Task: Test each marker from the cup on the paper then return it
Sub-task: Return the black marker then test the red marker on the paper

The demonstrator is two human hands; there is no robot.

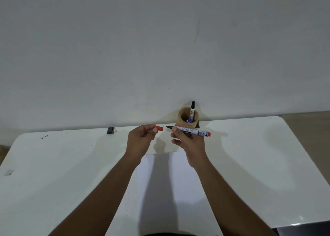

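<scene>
My right hand [187, 142] grips a white-barrelled red marker [192, 131] held level above the table, its dark tip bared and pointing left. My left hand [141, 139] pinches the red cap [159, 128], a small gap away from the tip. Behind them a brown cup [184, 117] stands against the wall, holding a black-capped marker [192, 108] upright and a blue marker [189, 120] lower inside. A white sheet of paper [180, 182] lies flat on the table below my hands, partly covered by my forearms and their shadows.
The white table [62, 164] with rounded corners runs to the grey wall. A small dark clip-like object [110, 130] sits at the back edge left of my hands. Ink specks [44, 137] mark the far left; a small pale scrap [9, 172] lies near the left edge.
</scene>
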